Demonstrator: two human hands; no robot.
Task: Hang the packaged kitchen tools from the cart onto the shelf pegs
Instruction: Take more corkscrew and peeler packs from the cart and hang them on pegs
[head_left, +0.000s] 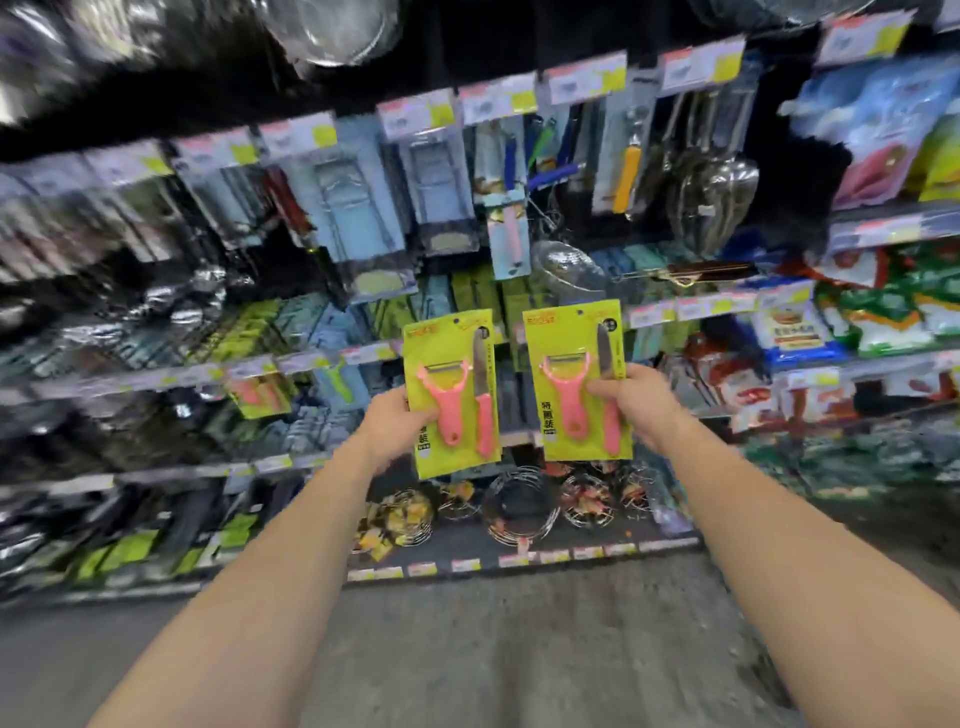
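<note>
I hold two identical packs upright in front of the shelf, each a lime-green card with a pink peeler and a pink-handled knife. My left hand grips the left pack by its left edge. My right hand grips the right pack by its right edge, thumb across the peeler. The packs stand side by side, a narrow gap between them. A matching green pack hangs on a peg row to the left. The cart is out of view.
Packaged graters, peelers and ladles hang on upper pegs under price tags. Wire baskets sit on the bottom shelf. Food packets fill the shelves at the right. Grey floor lies below my arms.
</note>
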